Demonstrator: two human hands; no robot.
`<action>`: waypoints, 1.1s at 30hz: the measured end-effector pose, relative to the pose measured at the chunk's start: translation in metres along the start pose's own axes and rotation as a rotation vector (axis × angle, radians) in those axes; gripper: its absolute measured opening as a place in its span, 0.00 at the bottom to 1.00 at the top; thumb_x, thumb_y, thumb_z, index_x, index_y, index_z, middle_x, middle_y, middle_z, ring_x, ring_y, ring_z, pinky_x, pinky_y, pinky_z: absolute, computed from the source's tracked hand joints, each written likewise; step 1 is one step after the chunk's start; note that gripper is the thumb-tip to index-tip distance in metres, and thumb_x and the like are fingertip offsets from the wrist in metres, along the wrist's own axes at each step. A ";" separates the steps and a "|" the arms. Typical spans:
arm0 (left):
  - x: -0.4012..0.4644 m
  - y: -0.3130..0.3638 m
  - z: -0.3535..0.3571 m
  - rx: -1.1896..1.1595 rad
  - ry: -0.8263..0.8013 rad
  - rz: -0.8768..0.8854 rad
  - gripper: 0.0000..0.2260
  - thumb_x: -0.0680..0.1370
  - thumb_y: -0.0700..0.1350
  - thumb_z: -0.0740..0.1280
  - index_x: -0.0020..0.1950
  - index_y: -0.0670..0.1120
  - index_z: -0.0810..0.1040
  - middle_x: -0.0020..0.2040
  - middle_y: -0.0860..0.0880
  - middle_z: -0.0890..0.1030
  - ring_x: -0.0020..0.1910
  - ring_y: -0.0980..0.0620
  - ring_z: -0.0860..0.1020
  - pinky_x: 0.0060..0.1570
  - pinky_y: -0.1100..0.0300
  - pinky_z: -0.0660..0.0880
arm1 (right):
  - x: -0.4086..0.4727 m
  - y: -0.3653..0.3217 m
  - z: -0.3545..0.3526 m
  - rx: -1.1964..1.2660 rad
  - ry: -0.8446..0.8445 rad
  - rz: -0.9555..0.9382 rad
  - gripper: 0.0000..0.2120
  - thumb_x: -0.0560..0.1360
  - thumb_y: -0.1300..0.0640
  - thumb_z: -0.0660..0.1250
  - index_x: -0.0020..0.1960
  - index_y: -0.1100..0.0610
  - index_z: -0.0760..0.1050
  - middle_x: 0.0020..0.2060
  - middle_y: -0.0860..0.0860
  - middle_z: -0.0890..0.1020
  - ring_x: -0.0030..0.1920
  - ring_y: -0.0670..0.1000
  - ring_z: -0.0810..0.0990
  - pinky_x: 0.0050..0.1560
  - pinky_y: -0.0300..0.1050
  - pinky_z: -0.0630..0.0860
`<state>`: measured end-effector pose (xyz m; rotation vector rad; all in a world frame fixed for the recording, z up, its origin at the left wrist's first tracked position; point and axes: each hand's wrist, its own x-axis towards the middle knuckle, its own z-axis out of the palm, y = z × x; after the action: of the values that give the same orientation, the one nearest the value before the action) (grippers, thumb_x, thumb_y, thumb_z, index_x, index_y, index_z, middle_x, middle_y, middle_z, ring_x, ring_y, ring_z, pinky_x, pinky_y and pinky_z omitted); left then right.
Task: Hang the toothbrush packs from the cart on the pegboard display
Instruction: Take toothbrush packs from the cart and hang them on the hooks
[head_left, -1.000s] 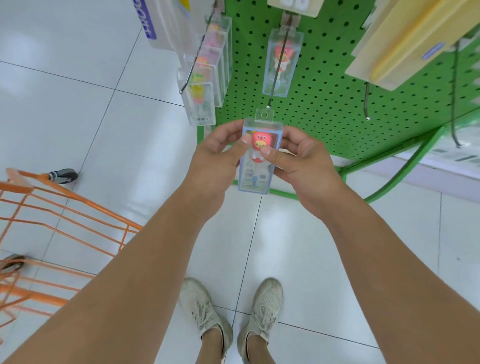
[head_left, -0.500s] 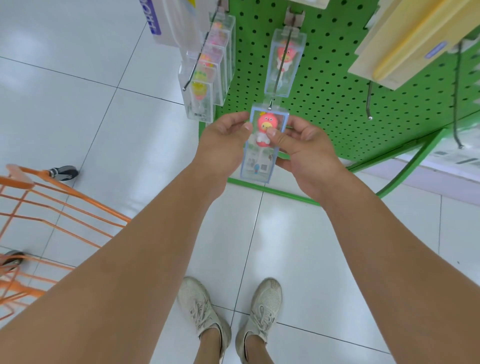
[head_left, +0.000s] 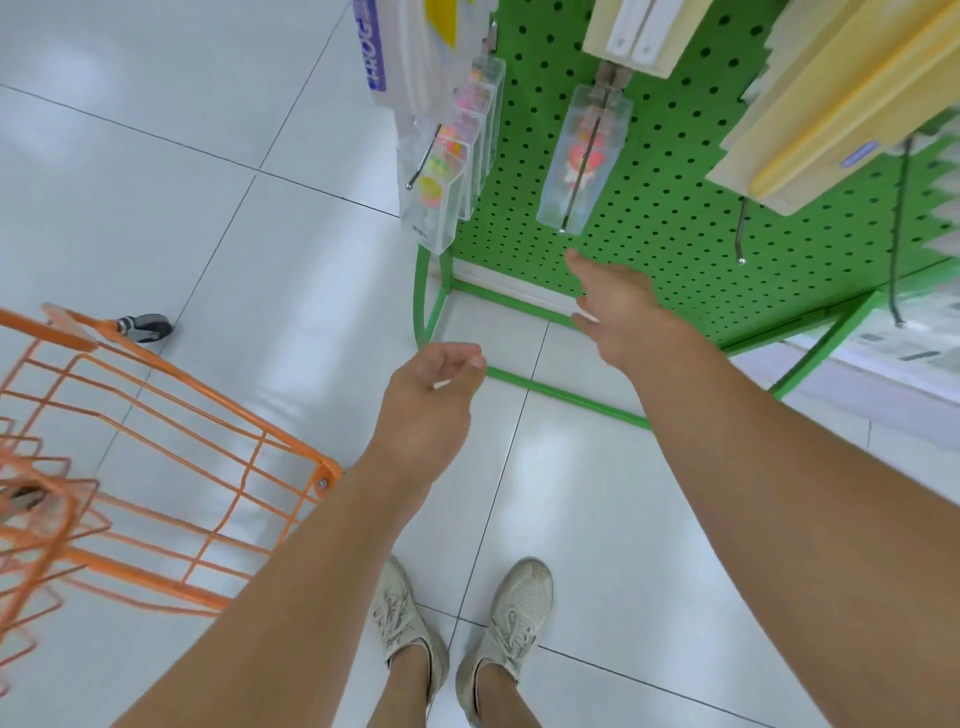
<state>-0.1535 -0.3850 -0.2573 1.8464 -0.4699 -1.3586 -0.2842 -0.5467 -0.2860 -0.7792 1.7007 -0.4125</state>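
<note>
With both hands empty, left hand (head_left: 426, 410) loosely curled, right hand (head_left: 618, 306) spread, pack (head_left: 584, 161) hangs on peg, perhaps barely seated; a brush from the right could slip it off

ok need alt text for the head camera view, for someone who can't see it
Seen from above, a person's empty left hand and right hand hang below a green pegboard where clear toothbrush packs hang on hooks. An orange wire cart stands at their left on white floor tiles.
</note>
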 end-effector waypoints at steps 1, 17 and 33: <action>-0.009 0.004 -0.004 -0.015 -0.001 -0.017 0.04 0.81 0.48 0.67 0.53 0.53 0.81 0.56 0.50 0.82 0.59 0.51 0.80 0.64 0.47 0.76 | -0.014 0.015 -0.005 0.009 -0.033 0.034 0.21 0.79 0.48 0.70 0.67 0.57 0.72 0.64 0.53 0.79 0.57 0.51 0.80 0.60 0.45 0.78; -0.234 0.096 -0.319 -0.111 0.644 0.093 0.03 0.77 0.47 0.72 0.49 0.53 0.80 0.44 0.50 0.82 0.39 0.53 0.80 0.40 0.61 0.75 | -0.413 -0.071 0.160 -0.322 -0.699 -0.367 0.04 0.77 0.63 0.71 0.51 0.57 0.82 0.43 0.58 0.86 0.44 0.53 0.84 0.49 0.50 0.83; -0.199 -0.037 -0.568 0.979 0.678 -0.135 0.34 0.76 0.60 0.65 0.75 0.41 0.64 0.71 0.37 0.69 0.72 0.36 0.64 0.73 0.45 0.61 | -0.393 -0.082 0.470 -1.539 -0.291 -1.195 0.32 0.75 0.56 0.70 0.75 0.59 0.62 0.80 0.58 0.55 0.76 0.62 0.59 0.64 0.61 0.73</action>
<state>0.2926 -0.0154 -0.0894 2.9986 -0.7107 -0.4652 0.2326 -0.2766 -0.0812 -2.7962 0.8185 0.3705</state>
